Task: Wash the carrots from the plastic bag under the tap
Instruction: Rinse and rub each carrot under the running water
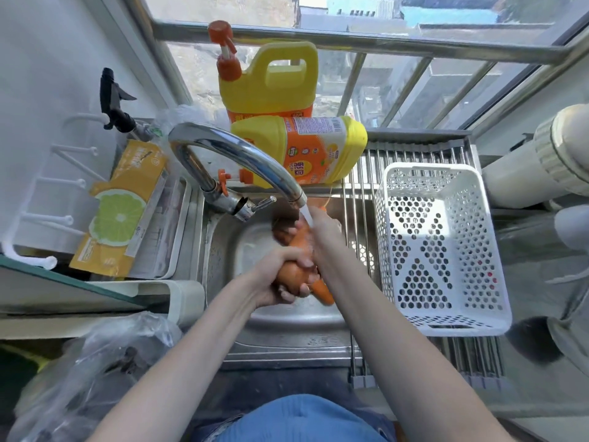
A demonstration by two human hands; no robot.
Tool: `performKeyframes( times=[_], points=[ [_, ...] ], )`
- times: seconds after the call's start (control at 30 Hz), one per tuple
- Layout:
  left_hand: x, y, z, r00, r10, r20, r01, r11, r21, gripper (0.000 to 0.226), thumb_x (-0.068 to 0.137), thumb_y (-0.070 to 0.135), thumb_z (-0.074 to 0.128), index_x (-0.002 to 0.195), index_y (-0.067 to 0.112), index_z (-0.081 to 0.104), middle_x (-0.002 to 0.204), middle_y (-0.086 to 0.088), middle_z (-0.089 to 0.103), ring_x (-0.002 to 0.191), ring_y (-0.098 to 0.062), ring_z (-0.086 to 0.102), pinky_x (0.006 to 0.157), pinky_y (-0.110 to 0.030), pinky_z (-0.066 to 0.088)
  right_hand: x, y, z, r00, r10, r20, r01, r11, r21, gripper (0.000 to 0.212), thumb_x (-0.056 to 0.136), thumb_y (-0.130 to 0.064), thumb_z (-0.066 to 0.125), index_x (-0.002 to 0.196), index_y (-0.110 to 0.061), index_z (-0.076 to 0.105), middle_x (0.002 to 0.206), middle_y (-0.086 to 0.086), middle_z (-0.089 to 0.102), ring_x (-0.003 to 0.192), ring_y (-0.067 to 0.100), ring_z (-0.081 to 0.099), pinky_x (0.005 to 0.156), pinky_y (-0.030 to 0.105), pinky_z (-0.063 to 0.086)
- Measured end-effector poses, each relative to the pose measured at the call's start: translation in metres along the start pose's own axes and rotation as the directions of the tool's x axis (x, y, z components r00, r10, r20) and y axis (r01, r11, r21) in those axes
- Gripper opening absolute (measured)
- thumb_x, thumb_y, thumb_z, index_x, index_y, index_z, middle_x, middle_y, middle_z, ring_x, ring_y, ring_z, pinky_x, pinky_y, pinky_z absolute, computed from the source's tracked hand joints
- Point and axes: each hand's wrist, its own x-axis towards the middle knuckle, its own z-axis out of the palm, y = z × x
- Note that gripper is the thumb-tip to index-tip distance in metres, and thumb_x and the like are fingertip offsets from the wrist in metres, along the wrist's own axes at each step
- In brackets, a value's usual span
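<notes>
Your left hand (280, 275) gripped the carrots (298, 250) over the sink (287, 323), right under the tap (242, 154) w/ water running. Your right hand (322, 228) wrapped round their upper part; fingers hidden, blurred.

Rack (363, 173) (over sink (287, 327)); carries basket (446, 327), bottle (318, 148)

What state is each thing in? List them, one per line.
Curved chrome tap: running.
Orange carrots: held under the stream, over the steel sink.
Left hand: gripping carrots.
Right hand: on a carrot, grip blurred.
White perforated plastic basket: upright, empty.
Yellow detergent jug: lying on its side.
</notes>
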Motion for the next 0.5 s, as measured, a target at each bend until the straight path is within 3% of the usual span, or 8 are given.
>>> performKeyframes(
  times=[0.07,0.1,0.17,0.23,0.3,0.4,0.47,0.5],
  points=[
    [0.004,-0.001,0.006,0.946,0.159,-0.282,-0.030,0.910,0.413,0.016,0.070,0.015,0.065,0.081,0.007,0.057,0.063,-0.009,0.063,0.044,-0.018,0.056,0.037,-0.015,0.030,0.005,0.008,-0.003,0.993,-0.058,-0.104,0.051,0.996,-0.068,0.013,0.089,-0.014,0.058,0.080,-0.004,0.057,0.056,0.007,0.056,0.034,0.015,0.054,0.045,0.026,0.045],
    [0.006,-0.005,0.007,0.910,0.222,-0.351,0.000,0.845,0.535,0.016,0.070,0.015,0.067,0.081,0.007,0.059,0.065,-0.009,0.064,0.045,-0.020,0.059,0.039,-0.018,0.034,0.003,0.010,-0.004,0.994,-0.037,-0.102,0.030,0.997,-0.067,0.013,0.089,-0.017,0.056,0.087,-0.004,0.058,0.062,0.008,0.059,0.036,0.015,0.056,0.048,0.028,0.048],
    [0.010,-0.013,0.009,0.852,0.315,-0.419,0.073,0.720,0.690,0.018,0.068,0.021,0.067,0.081,0.013,0.058,0.068,-0.005,0.068,0.051,-0.021,0.065,0.046,-0.024,0.047,0.006,0.013,-0.009,0.993,-0.007,-0.114,-0.007,0.992,-0.124,0.018,0.092,-0.020,0.052,0.091,-0.003,0.058,0.057,0.004,0.063,0.037,0.011,0.057,0.045,0.019,0.047],
    [0.011,-0.021,0.010,0.801,0.412,-0.433,0.147,0.566,0.811,0.023,0.064,0.028,0.066,0.082,0.018,0.054,0.080,-0.005,0.069,0.069,-0.025,0.069,0.065,-0.031,0.057,0.009,0.015,-0.014,0.983,-0.046,-0.177,0.005,0.974,-0.225,0.026,0.095,-0.015,0.049,0.073,-0.002,0.054,0.040,0.001,0.057,0.029,0.009,0.053,0.032,0.014,0.035],
    [0.011,-0.026,0.010,0.745,0.500,-0.441,0.193,0.472,0.860,0.027,0.067,0.030,0.065,0.088,0.018,0.053,0.093,-0.006,0.067,0.086,-0.030,0.067,0.074,-0.032,0.054,0.013,0.021,-0.014,0.958,-0.195,-0.212,0.099,0.913,-0.395,0.028,0.096,-0.013,0.049,0.071,-0.002,0.053,0.054,0.006,0.060,0.048,0.017,0.064,0.040,0.021,0.038],
    [0.013,-0.029,0.005,0.710,0.525,-0.470,0.209,0.480,0.852,0.036,0.067,0.032,0.067,0.096,0.014,0.057,0.093,-0.008,0.067,0.087,-0.032,0.066,0.073,-0.033,0.053,0.021,0.024,-0.010,0.908,-0.389,-0.155,0.208,0.740,-0.639,0.026,0.098,-0.017,0.050,0.079,-0.002,0.060,0.084,0.018,0.064,0.083,0.033,0.062,0.061,0.029,0.033],
    [0.012,-0.028,0.001,0.731,0.468,-0.498,0.153,0.598,0.787,0.037,0.061,0.032,0.066,0.092,0.014,0.059,0.080,-0.006,0.068,0.069,-0.027,0.068,0.061,-0.031,0.054,0.016,0.019,-0.008,0.924,-0.378,-0.060,0.263,0.742,-0.617,0.036,0.099,-0.017,0.049,0.065,-0.007,0.051,0.074,0.018,0.063,0.076,0.030,0.063,0.058,0.025,0.035],
    [0.012,-0.026,0.000,0.755,0.431,-0.494,0.100,0.669,0.736,0.035,0.060,0.029,0.066,0.090,0.013,0.059,0.072,-0.006,0.068,0.057,-0.023,0.067,0.052,-0.028,0.051,0.015,0.013,-0.008,0.944,-0.327,-0.033,0.273,0.835,-0.477,0.038,0.101,-0.020,0.048,0.065,-0.008,0.049,0.063,0.012,0.058,0.064,0.024,0.063,0.053,0.022,0.038]
  ],
)
